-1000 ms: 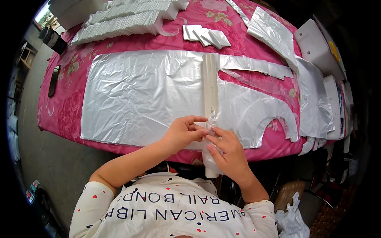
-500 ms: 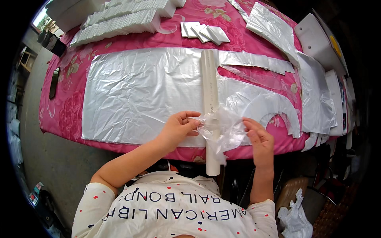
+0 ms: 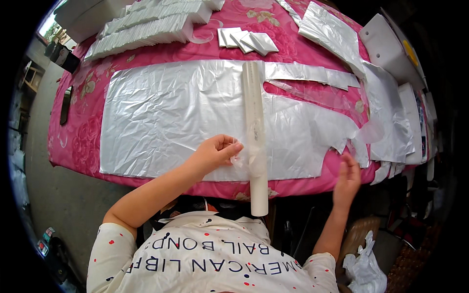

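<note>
A stack of silvery-white plastic vest-type bags (image 3: 161,112) lies flat across the table, with its cut-out handles toward the right. Over the stack rests a long pale plastic pipe (image 3: 253,102), its near end sticking out past the table edge. My left hand (image 3: 219,152), just left of the pipe, pinches a small crumpled piece of clear plastic film (image 3: 237,160). My right hand (image 3: 348,177) is raised at the table's front edge beside the handles, fingers loosely stretched and holding nothing visible. A translucent flap of film (image 3: 371,132) shows beyond it.
Folded white packets in long rows (image 3: 141,36) stand at the back left, and several flat white squares (image 3: 246,40) lie behind the pipe. A phone (image 3: 66,105) is at the left edge. More silvery sheets (image 3: 386,112) and a white foam box (image 3: 391,51) fill the right side.
My right hand has let go of the clear film and moved right. My left hand has shifted slightly left, still pinching film. The film no longer spreads over the pipe between both hands.
</note>
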A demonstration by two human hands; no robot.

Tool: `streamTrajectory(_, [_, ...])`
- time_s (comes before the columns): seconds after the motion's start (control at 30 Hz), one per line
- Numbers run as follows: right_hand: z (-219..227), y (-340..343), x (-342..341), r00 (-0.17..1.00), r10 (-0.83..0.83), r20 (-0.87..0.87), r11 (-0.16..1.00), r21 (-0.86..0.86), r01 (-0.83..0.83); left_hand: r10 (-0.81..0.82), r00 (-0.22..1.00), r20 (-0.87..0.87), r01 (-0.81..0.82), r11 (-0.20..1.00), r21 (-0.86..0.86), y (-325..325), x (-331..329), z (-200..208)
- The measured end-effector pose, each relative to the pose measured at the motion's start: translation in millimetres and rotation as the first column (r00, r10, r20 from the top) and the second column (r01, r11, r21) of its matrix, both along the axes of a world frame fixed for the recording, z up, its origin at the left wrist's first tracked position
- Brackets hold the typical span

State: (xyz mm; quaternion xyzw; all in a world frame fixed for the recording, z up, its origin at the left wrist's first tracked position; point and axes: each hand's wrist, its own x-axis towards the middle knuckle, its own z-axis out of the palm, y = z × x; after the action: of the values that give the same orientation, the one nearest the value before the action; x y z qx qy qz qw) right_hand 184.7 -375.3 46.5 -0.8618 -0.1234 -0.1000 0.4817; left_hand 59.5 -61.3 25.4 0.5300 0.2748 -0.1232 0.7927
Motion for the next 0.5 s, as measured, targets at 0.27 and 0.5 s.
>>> streamTrajectory(0.27, [8, 84, -89, 0.702, 0.406, -0.585, 0.695, -0.302, -0.653, -0.163, 0.985, -0.052, 0.170, 0.963, 0.211, 13, 6, 9])
streamTrajectory(0.5, [5, 82, -85, 0.643, 0.369, -0.671, 0.767, -0.170, -0.619, -0.118, 0.989, -0.087, 0.142, 0.915, 0.377, 140, -58, 9])
